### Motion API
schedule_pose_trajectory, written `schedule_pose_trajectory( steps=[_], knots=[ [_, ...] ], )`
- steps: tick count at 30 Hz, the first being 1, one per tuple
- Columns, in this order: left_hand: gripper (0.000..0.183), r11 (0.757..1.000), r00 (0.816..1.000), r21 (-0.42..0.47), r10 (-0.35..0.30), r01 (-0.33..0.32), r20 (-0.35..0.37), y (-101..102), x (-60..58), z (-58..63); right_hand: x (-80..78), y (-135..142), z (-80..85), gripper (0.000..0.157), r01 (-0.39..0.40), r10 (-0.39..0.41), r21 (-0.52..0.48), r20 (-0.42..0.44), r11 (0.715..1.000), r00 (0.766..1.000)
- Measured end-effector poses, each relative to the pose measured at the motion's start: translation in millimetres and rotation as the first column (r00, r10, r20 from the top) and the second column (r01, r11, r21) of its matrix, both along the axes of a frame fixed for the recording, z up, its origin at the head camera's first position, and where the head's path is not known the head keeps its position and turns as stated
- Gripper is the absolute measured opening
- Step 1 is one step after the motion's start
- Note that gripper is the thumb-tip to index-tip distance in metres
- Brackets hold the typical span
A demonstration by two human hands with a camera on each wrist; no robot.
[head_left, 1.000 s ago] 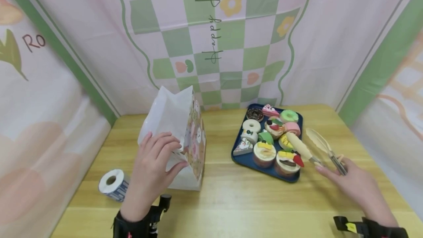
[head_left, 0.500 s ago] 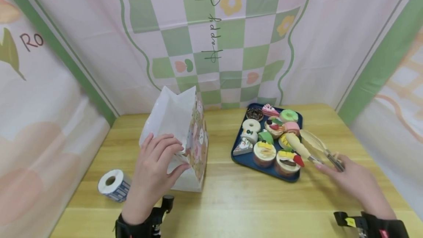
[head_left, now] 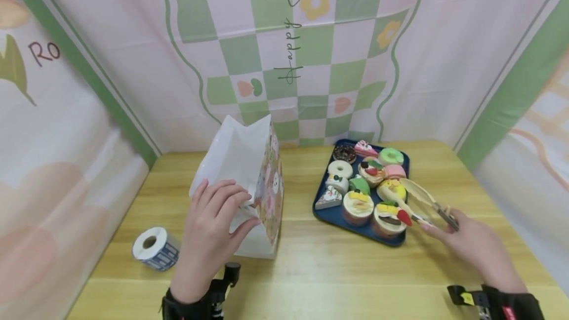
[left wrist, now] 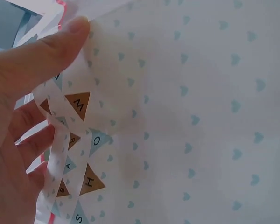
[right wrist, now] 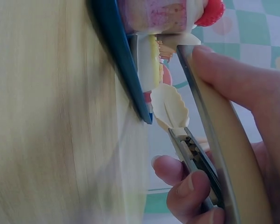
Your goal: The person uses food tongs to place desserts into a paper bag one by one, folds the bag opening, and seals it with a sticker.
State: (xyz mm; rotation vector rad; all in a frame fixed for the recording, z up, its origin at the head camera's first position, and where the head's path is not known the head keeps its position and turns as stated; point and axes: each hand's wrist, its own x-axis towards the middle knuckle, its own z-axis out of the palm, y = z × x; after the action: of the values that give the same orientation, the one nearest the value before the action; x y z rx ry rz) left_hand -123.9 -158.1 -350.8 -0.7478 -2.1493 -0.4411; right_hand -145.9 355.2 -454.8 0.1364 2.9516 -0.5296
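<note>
In the head view my left hand (head_left: 213,226) grips the near upper rim of a white paper bag (head_left: 233,157), which stands upright with its top open. The left wrist view has the thumb (left wrist: 67,44) on the bag's heart-printed face (left wrist: 186,116) and the fingers behind the rim. My right hand (head_left: 475,246) holds food tongs (head_left: 420,192) with cream scalloped tips, spread apart. One tip lies over the near side of a round yellow pastry (head_left: 397,189), the other at its right. Whether they touch it is unclear. In the right wrist view one tong tip (right wrist: 170,109) shows beside the tray edge.
A dark blue tray (head_left: 331,217) bears several toy-like cakes and donuts packed closely. Two tall cupcakes (head_left: 357,207) stand at its near edge. A roll of labels (head_left: 155,248) sits left of the bag. A patterned curtain (head_left: 311,63) hangs behind the wooden table (head_left: 320,270).
The tongs have moved left and slightly down over the tray, from beside the yellow pastry to either side of it. The left hand and bag appear shifted slightly right.
</note>
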Motion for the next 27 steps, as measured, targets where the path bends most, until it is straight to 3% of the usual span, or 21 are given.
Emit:
schedule_pose_trajectory(
  steps=[12,23,27],
  knots=[
    [0.047,0.996,0.996,0.012,0.087,-0.086,-0.019,6,-0.3,-1.0,-6.4,1,-2.4,0.087,-0.019,0.019,0.036,-0.008,0.999,1.000],
    [0.044,0.996,0.997,0.046,0.073,-0.072,-0.001,6,0.2,-2.4,-11.5,4,-7.9,0.103,-0.039,0.038,0.047,0.023,0.998,0.999],
    [0.044,0.996,0.998,0.068,0.059,-0.060,0.018,6,-0.5,-3.1,-11.8,4,-10.0,0.100,-0.062,0.061,0.059,0.014,0.996,0.998]
  ],
)
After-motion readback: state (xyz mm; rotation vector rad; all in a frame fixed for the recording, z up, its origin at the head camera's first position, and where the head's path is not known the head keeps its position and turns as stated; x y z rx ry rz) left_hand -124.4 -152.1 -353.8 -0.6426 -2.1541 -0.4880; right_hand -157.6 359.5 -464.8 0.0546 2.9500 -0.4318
